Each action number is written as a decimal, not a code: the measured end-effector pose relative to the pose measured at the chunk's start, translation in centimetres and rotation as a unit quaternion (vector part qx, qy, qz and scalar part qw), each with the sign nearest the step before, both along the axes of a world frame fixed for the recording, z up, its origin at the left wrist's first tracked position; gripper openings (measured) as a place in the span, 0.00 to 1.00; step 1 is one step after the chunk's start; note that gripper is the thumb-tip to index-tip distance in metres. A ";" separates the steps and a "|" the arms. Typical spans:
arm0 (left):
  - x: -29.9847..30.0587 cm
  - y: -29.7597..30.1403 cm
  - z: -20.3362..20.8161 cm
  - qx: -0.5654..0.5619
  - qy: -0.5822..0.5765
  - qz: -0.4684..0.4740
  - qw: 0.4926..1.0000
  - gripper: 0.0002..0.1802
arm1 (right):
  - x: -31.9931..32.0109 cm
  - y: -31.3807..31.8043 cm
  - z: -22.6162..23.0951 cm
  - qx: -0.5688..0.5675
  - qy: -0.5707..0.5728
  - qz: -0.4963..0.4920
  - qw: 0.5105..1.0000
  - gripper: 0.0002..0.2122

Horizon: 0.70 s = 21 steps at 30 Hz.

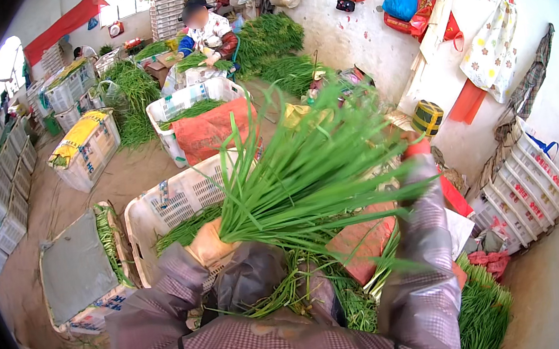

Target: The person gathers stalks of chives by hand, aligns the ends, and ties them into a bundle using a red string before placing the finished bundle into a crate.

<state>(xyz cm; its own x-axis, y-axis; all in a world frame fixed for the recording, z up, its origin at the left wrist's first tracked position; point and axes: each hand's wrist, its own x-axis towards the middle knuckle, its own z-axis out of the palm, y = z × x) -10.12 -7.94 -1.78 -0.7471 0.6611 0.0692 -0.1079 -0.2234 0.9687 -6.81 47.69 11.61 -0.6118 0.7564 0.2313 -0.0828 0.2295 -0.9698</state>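
Note:
My left hand (210, 244), in a peach-coloured glove, is closed around the base of a big bunch of garlic chives (307, 171). The long green leaves fan out to the right and away from me, their tips blurred. Out to the right, beyond the leaf tips, is my right hand (417, 145) in an orange-red covering; its fingers are mostly hidden and smeared. A white slatted crate (145, 215) with more chives inside stands just past my left hand. Under the bunch, a reddish flat block (364, 241) lies among loose chives.
A heap of chives (481, 310) lies at my lower right. To the left stands a crate with a grey cover (79, 276). Farther off, a crate carries a red cloth (215, 130). A seated person (210, 36) handles chives at the back. A white crate (522, 186) leans near the right wall.

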 end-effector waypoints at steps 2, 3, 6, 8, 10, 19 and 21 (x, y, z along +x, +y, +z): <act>-2.2 -2.9 0.5 -0.182 0.181 0.077 0.963 0.28 | 2.2 -1.1 0.8 -0.029 -0.021 0.103 0.994 0.06; -3.5 -3.8 0.4 -0.295 0.298 0.105 0.902 0.30 | 3.9 -0.6 1.0 -0.033 -0.058 0.161 0.985 0.07; -4.0 -3.2 5.2 -0.427 0.466 0.198 0.749 0.30 | 8.3 -0.8 -0.2 0.044 -0.122 0.188 0.974 0.18; -4.6 -3.3 7.0 -0.446 0.495 0.216 0.714 0.30 | 9.5 -1.8 -0.4 0.122 -0.162 0.128 0.971 0.26; -4.7 -3.4 8.1 -0.455 0.523 0.233 0.682 0.29 | 10.6 -2.5 -0.9 0.190 -0.224 0.031 0.955 0.34; -6.0 -3.6 9.2 -0.402 0.591 0.292 0.636 0.37 | 11.9 -8.3 1.0 0.054 -0.149 0.288 0.944 0.13; -5.3 -3.5 10.0 -0.418 0.581 0.302 0.630 0.39 | 10.9 -11.9 0.3 0.106 -0.196 0.332 0.916 0.16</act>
